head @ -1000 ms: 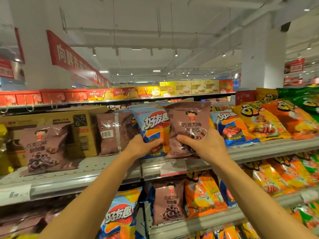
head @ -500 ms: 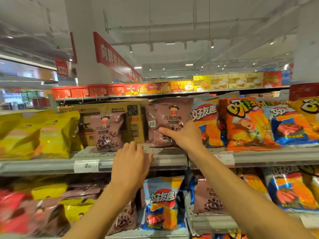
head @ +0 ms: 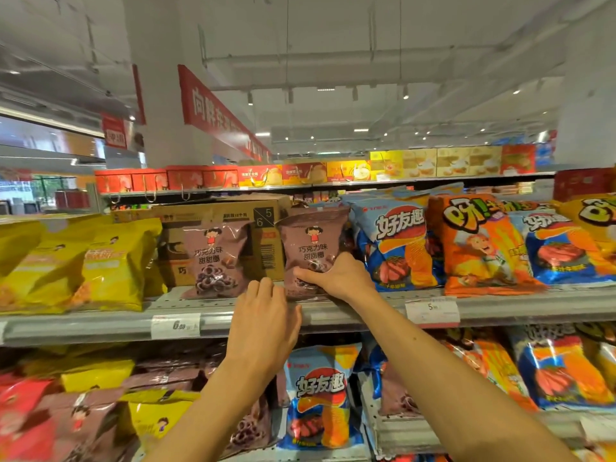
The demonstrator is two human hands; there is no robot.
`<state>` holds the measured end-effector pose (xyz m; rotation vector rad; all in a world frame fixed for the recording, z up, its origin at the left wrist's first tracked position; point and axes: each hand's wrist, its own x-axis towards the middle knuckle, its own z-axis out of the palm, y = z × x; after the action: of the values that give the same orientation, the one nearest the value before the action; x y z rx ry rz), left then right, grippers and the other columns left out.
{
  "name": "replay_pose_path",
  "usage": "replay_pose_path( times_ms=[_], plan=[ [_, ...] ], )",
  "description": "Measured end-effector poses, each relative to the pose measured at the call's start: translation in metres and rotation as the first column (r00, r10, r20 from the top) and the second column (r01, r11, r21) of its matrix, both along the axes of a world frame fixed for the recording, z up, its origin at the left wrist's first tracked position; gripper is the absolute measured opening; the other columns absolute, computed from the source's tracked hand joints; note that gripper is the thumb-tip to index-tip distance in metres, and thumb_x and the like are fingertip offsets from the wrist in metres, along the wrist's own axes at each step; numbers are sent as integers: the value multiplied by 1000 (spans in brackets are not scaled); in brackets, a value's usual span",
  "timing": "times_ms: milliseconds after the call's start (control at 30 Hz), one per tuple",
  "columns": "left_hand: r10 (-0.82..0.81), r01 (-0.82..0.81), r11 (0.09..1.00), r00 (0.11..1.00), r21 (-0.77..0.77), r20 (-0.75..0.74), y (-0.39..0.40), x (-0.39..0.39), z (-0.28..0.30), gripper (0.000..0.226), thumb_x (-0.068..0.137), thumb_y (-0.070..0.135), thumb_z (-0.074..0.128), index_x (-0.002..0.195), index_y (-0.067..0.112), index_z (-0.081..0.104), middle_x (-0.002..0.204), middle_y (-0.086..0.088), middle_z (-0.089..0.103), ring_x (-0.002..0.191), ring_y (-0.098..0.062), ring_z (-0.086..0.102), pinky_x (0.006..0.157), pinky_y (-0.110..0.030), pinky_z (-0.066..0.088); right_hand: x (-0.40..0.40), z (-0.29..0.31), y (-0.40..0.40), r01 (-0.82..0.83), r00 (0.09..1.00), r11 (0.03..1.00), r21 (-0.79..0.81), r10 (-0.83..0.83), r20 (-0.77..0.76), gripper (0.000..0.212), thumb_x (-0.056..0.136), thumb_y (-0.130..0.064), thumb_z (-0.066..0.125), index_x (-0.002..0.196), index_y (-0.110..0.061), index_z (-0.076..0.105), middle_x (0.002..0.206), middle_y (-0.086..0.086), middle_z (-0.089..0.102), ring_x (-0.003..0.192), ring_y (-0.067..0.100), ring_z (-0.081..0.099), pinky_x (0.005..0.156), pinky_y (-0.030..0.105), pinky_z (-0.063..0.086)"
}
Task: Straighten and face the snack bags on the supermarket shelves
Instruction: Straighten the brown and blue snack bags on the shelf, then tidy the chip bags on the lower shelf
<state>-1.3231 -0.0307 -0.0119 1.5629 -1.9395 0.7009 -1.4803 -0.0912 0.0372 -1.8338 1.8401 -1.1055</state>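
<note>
1. The right hand (head: 336, 278) is holding a brown chocolate-ring snack bag (head: 311, 241) by its lower part, thumb across the front and fingers wrapped round the right edge. The bag stands upright, front facing out, on the grey metal upper shelf (head: 366, 311).
2. The left hand (head: 265, 325) is just in front of the shelf edge, left of and below that bag — fingers loose and extended, gripping nothing. Fingertips are right by the bag's bottom left corner; can't tell if they actually touch it.
3. A second brown ring-snack bag (head: 213, 258) stands to the left, leaning back against a brown cardboard carton (head: 233, 215).
4. Further left are yellow snack bags (head: 110, 261). Just right of the held bag is a blue-and-orange crisp bag (head: 396, 241), then an orange crisp bag (head: 480, 245).
5. White price tags (head: 175, 325) are clipped on the shelf rail — more bags fill the lower shelf.
</note>
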Motion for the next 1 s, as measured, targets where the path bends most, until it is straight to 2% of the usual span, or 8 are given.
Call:
replay_pose_path(
  times_ms=[100, 200, 333, 467, 567, 700, 833, 1000],
  plan=[
    [-12, 10, 1000, 998, -21, -62, 0, -3, 0, 35, 97, 46, 48, 108, 15, 60, 102, -1, 52, 97, -21, 47, 84, -36, 46, -10, -1, 10, -12, 1000, 1000, -26, 12, -17, 104, 57, -86, 73, 128, -12, 52, 125, 7, 61, 112, 28, 60, 94, 47, 54],
    [-194, 173, 979, 954, -110, -228, 3, -16, -8, 27, 94, 36, 59, 103, 11, 63, 102, -4, 50, 96, -21, 46, 81, -37, 48, -25, -6, 21, 6, 1000, 992, -125, -6, -1, 92, 67, -73, 78, 134, -15, 53, 127, 4, 64, 116, 25, 62, 92, 40, 54],
    [-489, 468, 867, 729, -171, -480, 6, -59, -16, 16, 93, 27, 64, 103, 15, 64, 101, 5, 54, 95, -12, 53, 81, -32, 48, -53, -13, 42, 31, 993, 971, -238, -4, 117, 78, 81, -55, 78, 143, -15, 52, 122, 0, 66, 115, 20, 62, 97, 39, 52],
    [-514, 624, 774, 516, -110, -686, 10, -111, -14, 11, 94, 30, 64, 100, 22, 65, 94, 11, 66, 84, -1, 62, 76, -26, 53, -100, -16, 69, 102, 967, 964, -246, -37, 253, 55, 84, -45, 79, 128, -16, 64, 95, -10, 67, 93, 9, 67, 89, 32, 56],
    [-495, 689, 721, 435, -75, -752, 13, -149, -7, 11, 95, 30, 64, 101, 22, 64, 93, 9, 67, 86, -8, 63, 76, -26, 53, -143, -21, 92, 176, 928, 969, -173, -105, 358, 50, 84, -43, 80, 123, -16, 65, 95, -7, 67, 91, 12, 68, 85, 34, 56],
    [-501, 703, 709, 439, -62, -746, 12, -197, 8, 21, 95, 36, 61, 109, 21, 64, 106, 4, 66, 95, -15, 63, 86, -39, 53, -212, -26, 112, 298, 875, 952, -63, -247, 417, 34, 85, -41, 79, 106, -17, 66, 108, 2, 68, 102, 21, 67, 87, 37, 55],
    [-468, 655, 756, 519, -20, -715, 5, -243, 19, 41, 94, 39, 62, 128, 16, 57, 125, -4, 57, 115, -23, 55, 95, -39, 46, -281, -29, 117, 347, 833, 938, 11, -313, 457, 47, 87, -40, 77, 122, -9, 68, 104, 8, 67, 88, 21, 59, 72, 34, 47],
    [-394, 571, 821, 547, -16, -738, -7, -289, 25, 59, 89, 40, 65, 138, 13, 47, 135, -6, 52, 127, -26, 48, 102, -39, 41, -363, -27, 100, 396, 829, 918, -31, -342, 443, 53, 87, -42, 77, 123, -4, 64, 107, 12, 65, 93, 23, 57, 79, 35, 44]
  ],
)
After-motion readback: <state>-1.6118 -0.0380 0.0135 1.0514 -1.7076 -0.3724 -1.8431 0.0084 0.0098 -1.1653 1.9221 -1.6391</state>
